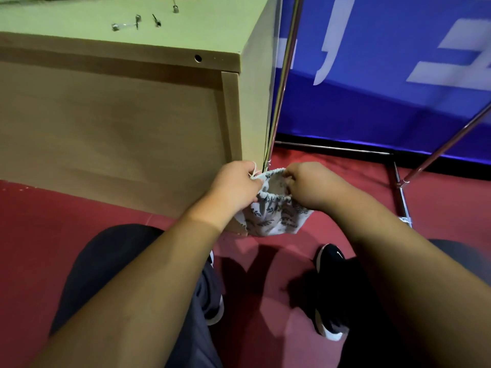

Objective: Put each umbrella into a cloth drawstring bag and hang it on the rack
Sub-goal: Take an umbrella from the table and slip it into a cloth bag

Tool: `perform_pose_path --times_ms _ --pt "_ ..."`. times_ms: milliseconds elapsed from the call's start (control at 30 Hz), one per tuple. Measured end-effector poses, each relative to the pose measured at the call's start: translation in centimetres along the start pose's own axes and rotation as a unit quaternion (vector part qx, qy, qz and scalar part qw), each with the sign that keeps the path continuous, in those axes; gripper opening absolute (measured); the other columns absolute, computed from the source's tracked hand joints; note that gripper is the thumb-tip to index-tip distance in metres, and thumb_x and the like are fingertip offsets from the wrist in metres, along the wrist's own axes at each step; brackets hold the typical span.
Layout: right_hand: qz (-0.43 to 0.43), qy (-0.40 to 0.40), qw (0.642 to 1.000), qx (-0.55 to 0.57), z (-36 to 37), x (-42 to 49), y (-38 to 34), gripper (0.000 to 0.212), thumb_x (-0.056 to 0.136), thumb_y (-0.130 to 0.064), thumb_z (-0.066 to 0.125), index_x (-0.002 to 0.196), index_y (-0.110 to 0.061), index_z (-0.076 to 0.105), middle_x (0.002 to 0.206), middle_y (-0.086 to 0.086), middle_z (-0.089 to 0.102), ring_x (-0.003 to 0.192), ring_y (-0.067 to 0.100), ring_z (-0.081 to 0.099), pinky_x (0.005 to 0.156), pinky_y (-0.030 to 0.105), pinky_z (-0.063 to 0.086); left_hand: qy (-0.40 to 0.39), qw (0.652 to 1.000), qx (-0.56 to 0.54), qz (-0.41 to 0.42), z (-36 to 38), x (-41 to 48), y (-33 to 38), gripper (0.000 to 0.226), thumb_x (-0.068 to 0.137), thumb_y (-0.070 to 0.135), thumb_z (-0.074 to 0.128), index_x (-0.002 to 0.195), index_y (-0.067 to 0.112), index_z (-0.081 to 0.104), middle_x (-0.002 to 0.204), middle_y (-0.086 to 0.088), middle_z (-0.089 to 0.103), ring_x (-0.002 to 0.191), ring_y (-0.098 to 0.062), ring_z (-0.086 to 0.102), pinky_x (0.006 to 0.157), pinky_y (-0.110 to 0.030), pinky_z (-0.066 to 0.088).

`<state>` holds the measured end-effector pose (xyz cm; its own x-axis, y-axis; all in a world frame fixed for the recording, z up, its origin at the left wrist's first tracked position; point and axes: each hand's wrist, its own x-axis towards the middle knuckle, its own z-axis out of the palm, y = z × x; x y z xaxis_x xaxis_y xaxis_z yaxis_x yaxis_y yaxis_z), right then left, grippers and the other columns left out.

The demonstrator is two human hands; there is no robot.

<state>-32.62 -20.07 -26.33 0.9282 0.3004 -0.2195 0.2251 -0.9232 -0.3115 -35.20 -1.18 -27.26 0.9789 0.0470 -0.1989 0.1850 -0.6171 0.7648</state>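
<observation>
Bag (273, 219), white cloth with dark leaf print, is held at frame centre, above the floor (79, 208), by both hands. Its mouth is pulled wide and is turned up toward the camera. Only inner cloth is seen through the mouth; contents cannot be told. The lower body of the bag hangs crumpled toward 6 o'clock.

Left hand (236, 184) is at the 9 o'clock side of the mouth: the gathered rim is pinched by curled fingers, and a white cord (254, 170) is looped over the thumb side. Right hand (309, 185) is at the 3 o'clock side: the rim is gripped with fingers hooked over it. The rim is stretched between the two hands.

Rack (283, 75), chrome tubing, is seen from 12 to 3 o'clock: one pole runs down to just behind the bag, a second slants in at 3 o'clock, and base bars lie on the floor. Bag is near the first pole; contact cannot be told.

Cabinet (119, 123), pale wood, fills 9 to 12 o'clock, with small metal clips (125, 23) on its top at 11 o'clock. Banner (385, 75), blue with white marks, is at 1 to 2 o'clock. Dark shoes (330, 261) are seen at 5 to 6 o'clock on the red floor.
</observation>
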Motion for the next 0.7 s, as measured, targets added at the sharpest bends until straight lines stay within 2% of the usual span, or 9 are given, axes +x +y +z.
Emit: perform_pose_path --times_ms 133,267,333,400,467,567,633,700 --pt "0.019 -0.012 1.0 0.004 0.3 0.0 0.7 0.033 0.104 -0.017 0.052 0.131 -0.006 0.067 0.128 0.019 0.071 0.118 0.038 0.064 0.095 0.039 0.053 -0.036 0.999 0.009 -0.022 1.0 0.9 0.1 0.018 0.1 0.011 0.066 0.09 -0.004 0.06 0.087 -0.023 0.074 0.065 -0.022 0.079 0.071 -0.057 0.065" --pt "0.037 -0.038 0.999 -0.003 0.9 0.3 1.3 0.037 0.102 -0.017 0.053 0.134 -0.005 0.065 0.129 0.02 0.07 0.117 0.039 0.064 0.094 0.039 0.054 -0.071 0.996 0.01 -0.054 2.0 1.6 -0.3 0.022 0.101 0.013 0.067 0.081 0.009 0.059 0.082 -0.016 0.07 0.078 -0.031 0.08 0.079 -0.057 0.065" --pt "0.048 -0.053 0.997 -0.011 1.2 0.5 1.6 0.036 0.099 -0.013 0.052 0.132 -0.005 0.064 0.126 0.02 0.07 0.112 0.04 0.065 0.09 0.039 0.055 -0.077 0.995 0.044 -0.044 2.4 1.8 -0.5 0.014 0.099 0.015 0.068 0.086 0.01 0.063 0.086 -0.015 0.07 0.087 -0.038 0.078 0.082 -0.052 0.065" --pt "0.057 -0.069 0.996 -0.011 1.4 0.6 1.7 0.037 0.099 -0.009 0.049 0.134 -0.006 0.063 0.126 0.019 0.069 0.111 0.038 0.065 0.091 0.04 0.056 -0.087 0.993 0.066 -0.045 2.6 1.8 -0.6 0.003 0.098 0.016 0.066 0.1 0.019 0.068 0.101 -0.01 0.074 0.096 -0.036 0.075 0.088 -0.042 0.063" --pt "0.063 -0.083 0.994 -0.012 1.6 0.6 1.6 0.041 0.098 -0.006 0.048 0.136 -0.007 0.062 0.13 0.018 0.068 0.115 0.038 0.064 0.096 0.043 0.057 -0.093 0.992 0.062 -0.055 2.9 2.2 -1.0 0.016 0.099 0.016 0.064 0.111 0.025 0.068 0.113 -0.008 0.075 0.102 -0.03 0.074 0.091 -0.036 0.061" --pt "0.058 -0.083 0.995 -0.005 1.7 0.8 1.4 0.037 0.098 -0.004 0.048 0.129 -0.006 0.069 0.122 0.017 0.074 0.113 0.036 0.068 0.097 0.042 0.057 -0.094 0.993 0.037 -0.062 3.0 2.2 -1.0 0.01 0.1 0.018 0.063 0.106 0.026 0.064 0.114 -0.011 0.075 0.104 -0.029 0.074 0.089 -0.035 0.059" --pt "0.053 -0.079 0.995 0.019 1.4 0.8 0.9 0.035 0.1 -0.005 0.048 0.126 -0.008 0.072 0.113 0.015 0.077 0.108 0.034 0.071 0.093 0.037 0.058 -0.087 0.994 0.026 -0.055 2.9 2.2 -0.9 0.01 0.101 0.019 0.063 0.109 0.024 0.065 0.108 -0.012 0.076 0.1 -0.028 0.075 0.08 -0.031 0.056" --pt "0.051 -0.063 0.996 0.046 0.8 0.8 0.5 0.033 0.1 -0.005 0.05 0.121 -0.009 0.075 0.112 0.015 0.078 0.108 0.033 0.071 0.092 0.037 0.057 -0.078 0.996 0.017 -0.046 2.7 2.0 -0.6 0.01 0.102 0.019 0.063 0.11 0.022 0.067 0.105 -0.012 0.076 0.097 -0.029 0.076 0.075 -0.03 0.055"
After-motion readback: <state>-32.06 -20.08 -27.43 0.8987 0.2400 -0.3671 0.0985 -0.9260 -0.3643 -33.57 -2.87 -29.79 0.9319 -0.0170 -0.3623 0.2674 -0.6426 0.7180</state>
